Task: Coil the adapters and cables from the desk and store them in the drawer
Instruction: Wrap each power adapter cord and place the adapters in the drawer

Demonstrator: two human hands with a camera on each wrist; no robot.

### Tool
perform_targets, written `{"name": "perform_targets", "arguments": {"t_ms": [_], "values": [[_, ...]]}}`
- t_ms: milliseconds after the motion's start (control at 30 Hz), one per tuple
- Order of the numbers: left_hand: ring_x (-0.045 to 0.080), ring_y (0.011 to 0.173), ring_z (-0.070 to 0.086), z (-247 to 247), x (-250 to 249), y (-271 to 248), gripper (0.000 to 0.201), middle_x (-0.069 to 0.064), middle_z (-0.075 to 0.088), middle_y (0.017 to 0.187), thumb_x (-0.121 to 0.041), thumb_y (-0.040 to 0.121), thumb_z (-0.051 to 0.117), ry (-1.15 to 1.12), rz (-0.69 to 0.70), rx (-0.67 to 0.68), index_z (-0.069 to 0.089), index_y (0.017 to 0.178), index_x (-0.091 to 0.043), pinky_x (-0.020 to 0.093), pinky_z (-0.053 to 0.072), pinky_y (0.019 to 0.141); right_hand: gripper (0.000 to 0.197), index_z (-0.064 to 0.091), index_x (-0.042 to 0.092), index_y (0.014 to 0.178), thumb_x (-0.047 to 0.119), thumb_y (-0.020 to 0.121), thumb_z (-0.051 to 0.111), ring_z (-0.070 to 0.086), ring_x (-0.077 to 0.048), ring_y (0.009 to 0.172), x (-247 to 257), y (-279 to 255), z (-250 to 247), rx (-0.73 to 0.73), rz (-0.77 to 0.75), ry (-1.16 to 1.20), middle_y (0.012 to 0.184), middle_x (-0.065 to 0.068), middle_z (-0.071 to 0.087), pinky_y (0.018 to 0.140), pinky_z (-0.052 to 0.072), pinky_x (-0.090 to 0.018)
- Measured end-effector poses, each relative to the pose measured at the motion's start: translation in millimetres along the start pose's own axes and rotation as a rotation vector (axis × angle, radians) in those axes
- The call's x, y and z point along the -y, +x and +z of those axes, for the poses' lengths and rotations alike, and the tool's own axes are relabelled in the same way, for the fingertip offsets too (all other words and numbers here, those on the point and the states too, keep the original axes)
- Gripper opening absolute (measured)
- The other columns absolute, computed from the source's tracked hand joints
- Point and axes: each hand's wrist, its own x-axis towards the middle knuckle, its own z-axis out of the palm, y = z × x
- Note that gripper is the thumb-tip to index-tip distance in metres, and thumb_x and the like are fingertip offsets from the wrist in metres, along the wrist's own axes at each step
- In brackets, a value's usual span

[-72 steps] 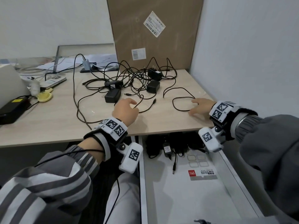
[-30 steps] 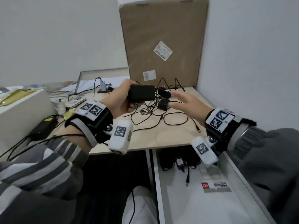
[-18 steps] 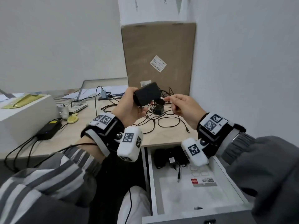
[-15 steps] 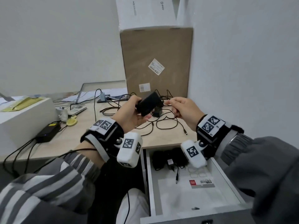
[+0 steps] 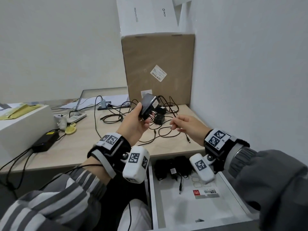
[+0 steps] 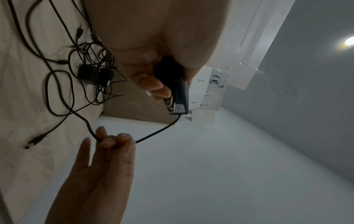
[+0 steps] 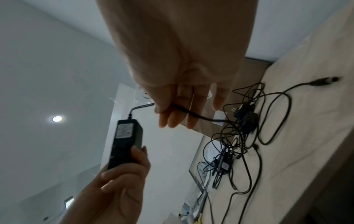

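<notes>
My left hand [image 5: 143, 116] holds a black adapter [image 5: 148, 105] up above the desk [image 5: 86, 147], thumb on one side and fingers on the other. Its thin black cable [image 6: 159, 130] runs to my right hand [image 5: 174, 125], which pinches it a short way from the adapter [image 7: 126, 139]. The cable's far end trails down into the tangle of cables [image 5: 166, 130] on the desk. Two more black adapters [image 5: 159, 118] lie in that tangle. Below the desk edge the white drawer [image 5: 150, 197] stands open, with several black adapters [image 5: 173, 167] at its back.
A tall cardboard box [image 5: 158, 72] with a white box [image 5: 146, 14] on top stands at the desk's back, against the right wall. On the left sit a white box [image 5: 20, 125], a black power brick [image 5: 46, 140] and a yellow object [image 5: 70, 130].
My left hand has lifted the adapter off the desk and tipped it more upright. My right hand has left the desk, taken hold of its cable and drawn a little away from the adapter.
</notes>
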Motion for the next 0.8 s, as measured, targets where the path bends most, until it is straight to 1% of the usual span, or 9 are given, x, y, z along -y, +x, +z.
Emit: {"name": "perform_targets", "arguments": {"t_ms": [67, 167, 267, 367, 433, 533, 633, 700, 800], "values": [[0.008, 0.045, 0.040, -1, -2, -4, 0.040, 0.008, 0.058, 0.078, -0.038, 0.102, 0.038, -0.020, -0.023, 0.087, 0.054, 0.125, -0.009, 0.015, 0.036, 0.042, 0.022, 0.061, 0.019, 0.085, 0.024, 0.100, 0.046, 0.059, -0.009, 0.088, -8, 1, -4, 0.057, 0.025, 0.004, 0.078, 0.005, 0.061, 0.087, 0.040, -0.028], [0.010, 0.044, 0.034, -4, -6, -15, 0.031, 0.009, 0.055, 0.071, -0.035, 0.100, 0.041, 0.077, -0.087, 0.228, 0.060, 0.105, -0.011, 0.018, 0.032, 0.044, 0.023, 0.067, 0.021, 0.083, 0.028, 0.097, 0.051, 0.058, -0.006, 0.077, -15, 6, -10, 0.099, 0.044, 0.005, 0.073, 0.005, 0.059, 0.084, 0.040, -0.027], [0.014, 0.046, 0.039, -7, -5, -24, 0.025, 0.010, 0.056, 0.067, -0.032, 0.095, 0.047, 0.285, -0.185, 0.314, 0.058, 0.097, -0.009, 0.020, 0.030, 0.044, 0.030, 0.074, 0.025, 0.065, 0.022, 0.091, 0.060, 0.052, -0.010, 0.067, -6, 12, -20, 0.127, 0.039, -0.058, 0.062, 0.008, 0.058, 0.079, 0.039, -0.031], [0.015, 0.050, 0.046, -10, 0, -25, 0.020, 0.005, 0.055, 0.066, -0.030, 0.093, 0.054, 0.550, -0.214, 0.376, 0.059, 0.089, -0.011, 0.020, 0.028, 0.043, 0.020, 0.074, 0.022, 0.062, 0.021, 0.082, 0.072, 0.045, -0.015, 0.063, 15, 20, -23, 0.195, -0.004, -0.339, 0.056, 0.007, 0.056, 0.071, 0.037, -0.033], [0.016, 0.052, 0.049, -12, 3, -22, 0.020, 0.007, 0.056, 0.068, -0.030, 0.093, 0.057, 0.746, -0.200, 0.411, 0.059, 0.090, -0.010, 0.021, 0.030, 0.044, 0.010, 0.075, 0.021, 0.068, 0.026, 0.077, 0.076, 0.047, -0.010, 0.063, 32, 24, -18, 0.284, 0.010, -0.598, 0.058, 0.008, 0.059, 0.067, 0.038, -0.030], [0.019, 0.057, 0.047, -9, 3, -17, 0.026, 0.013, 0.059, 0.072, -0.038, 0.094, 0.056, 1.096, -0.189, 0.433, 0.062, 0.092, -0.013, 0.023, 0.034, 0.047, 0.015, 0.075, 0.020, 0.072, 0.034, 0.072, 0.080, 0.052, -0.006, 0.065, 55, 26, -5, 0.352, 0.015, -0.896, 0.064, 0.009, 0.063, 0.065, 0.040, -0.026], [0.016, 0.054, 0.050, 2, 8, -12, 0.028, 0.008, 0.064, 0.065, -0.041, 0.094, 0.050, 1.450, -0.144, 0.352, 0.061, 0.089, -0.015, 0.021, 0.036, 0.045, 0.018, 0.072, 0.019, 0.071, 0.036, 0.075, 0.078, 0.052, -0.004, 0.060, 69, 26, 16, 0.349, -0.034, -1.115, 0.066, 0.008, 0.063, 0.056, 0.038, -0.019], [0.015, 0.052, 0.052, 8, 15, -8, 0.032, 0.004, 0.063, 0.061, -0.038, 0.096, 0.044, 1.583, -0.092, 0.223, 0.062, 0.093, -0.012, 0.020, 0.037, 0.045, 0.023, 0.075, 0.010, 0.076, 0.032, 0.079, 0.074, 0.054, -0.008, 0.061, 74, 29, 31, 0.291, -0.089, -1.129, 0.069, 0.000, 0.067, 0.057, 0.041, -0.023], [0.022, 0.055, 0.053, 1, 23, 4, 0.035, 0.008, 0.061, 0.066, -0.030, 0.098, 0.037, 1.391, -0.026, -0.055, 0.059, 0.098, -0.004, 0.022, 0.036, 0.045, 0.026, 0.074, 0.000, 0.079, 0.024, 0.086, 0.065, 0.054, -0.016, 0.066, 77, 31, 43, 0.127, -0.153, -1.020, 0.075, -0.013, 0.068, 0.062, 0.044, -0.027]]}}
